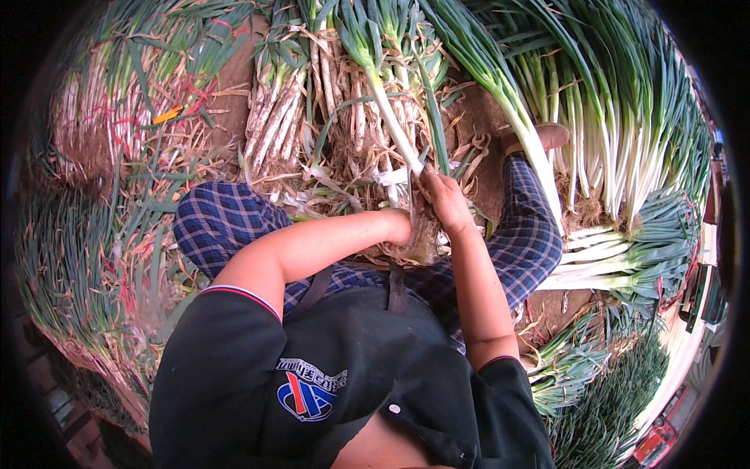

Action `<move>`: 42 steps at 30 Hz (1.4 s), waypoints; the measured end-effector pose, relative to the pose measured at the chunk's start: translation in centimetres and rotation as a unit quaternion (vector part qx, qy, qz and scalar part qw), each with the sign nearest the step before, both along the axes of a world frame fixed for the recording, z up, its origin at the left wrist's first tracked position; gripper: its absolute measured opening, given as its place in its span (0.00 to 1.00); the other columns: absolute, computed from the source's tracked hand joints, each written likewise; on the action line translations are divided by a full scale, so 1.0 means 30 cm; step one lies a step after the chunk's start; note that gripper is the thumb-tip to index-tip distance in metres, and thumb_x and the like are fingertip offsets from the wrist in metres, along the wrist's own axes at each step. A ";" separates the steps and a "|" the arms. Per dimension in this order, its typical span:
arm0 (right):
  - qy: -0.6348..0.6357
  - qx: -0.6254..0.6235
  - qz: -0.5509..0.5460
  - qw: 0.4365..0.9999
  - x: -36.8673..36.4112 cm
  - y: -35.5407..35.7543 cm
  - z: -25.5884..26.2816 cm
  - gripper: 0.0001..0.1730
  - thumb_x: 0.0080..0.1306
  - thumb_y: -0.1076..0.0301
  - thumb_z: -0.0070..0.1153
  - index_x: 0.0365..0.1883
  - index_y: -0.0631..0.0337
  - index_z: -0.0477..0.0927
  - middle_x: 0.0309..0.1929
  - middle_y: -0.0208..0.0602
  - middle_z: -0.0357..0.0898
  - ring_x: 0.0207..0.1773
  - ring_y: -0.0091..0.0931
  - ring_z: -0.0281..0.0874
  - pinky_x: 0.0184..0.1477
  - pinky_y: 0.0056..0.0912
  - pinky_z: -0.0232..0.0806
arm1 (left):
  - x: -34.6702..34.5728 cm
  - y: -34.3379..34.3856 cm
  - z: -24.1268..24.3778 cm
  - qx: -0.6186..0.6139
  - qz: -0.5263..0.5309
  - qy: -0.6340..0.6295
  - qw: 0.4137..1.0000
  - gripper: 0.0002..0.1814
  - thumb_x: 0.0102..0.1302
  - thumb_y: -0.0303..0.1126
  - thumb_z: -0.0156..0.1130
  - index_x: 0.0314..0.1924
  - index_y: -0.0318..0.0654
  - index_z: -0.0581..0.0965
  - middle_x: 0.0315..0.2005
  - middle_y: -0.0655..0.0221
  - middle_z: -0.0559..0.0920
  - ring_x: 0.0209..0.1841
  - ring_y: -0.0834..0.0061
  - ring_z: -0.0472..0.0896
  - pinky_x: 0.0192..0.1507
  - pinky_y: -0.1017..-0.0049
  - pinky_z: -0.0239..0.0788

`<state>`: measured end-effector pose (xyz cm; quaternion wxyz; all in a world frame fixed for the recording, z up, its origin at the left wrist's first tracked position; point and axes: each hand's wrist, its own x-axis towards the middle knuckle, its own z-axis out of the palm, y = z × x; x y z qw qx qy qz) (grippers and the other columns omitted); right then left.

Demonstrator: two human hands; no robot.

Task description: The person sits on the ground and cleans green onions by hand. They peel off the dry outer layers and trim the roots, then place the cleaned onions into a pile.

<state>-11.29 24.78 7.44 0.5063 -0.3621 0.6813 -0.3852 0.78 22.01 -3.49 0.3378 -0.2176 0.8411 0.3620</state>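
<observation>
My right hand (445,198) grips the lower white shaft of a green onion stalk (389,111), whose green leaves point away from me. My left hand (398,228) is beside it, near the root end, with its fingers curled and partly hidden; whether it grips anything cannot be told. Dry brown outer leaves and roots (425,234) hang between the two hands above my lap. Just beyond are several unpeeled stalks (281,123) with dry, dirty skins. One clean white stalk (536,155) leans against my leg on the right.
Upright clean stalks (603,146) stand at the right, with more lying below them (621,258). Bundles with red ties (94,123) fill the left, near a yellow strip (167,115). Peeled leaf scraps (328,187) litter the soil. My shoe (548,136) rests by the upright stalks.
</observation>
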 end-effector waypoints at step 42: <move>0.281 -0.075 0.110 0.951 0.063 -0.122 0.142 0.26 0.60 0.56 0.57 0.48 0.70 0.74 0.47 0.54 0.76 0.48 0.43 0.76 0.52 0.38 0.66 | 0.150 -0.634 0.211 0.287 0.748 0.288 0.524 0.17 0.71 0.37 0.42 0.49 0.31 0.69 0.31 0.60 0.79 0.32 0.67 0.79 0.38 0.69 0.74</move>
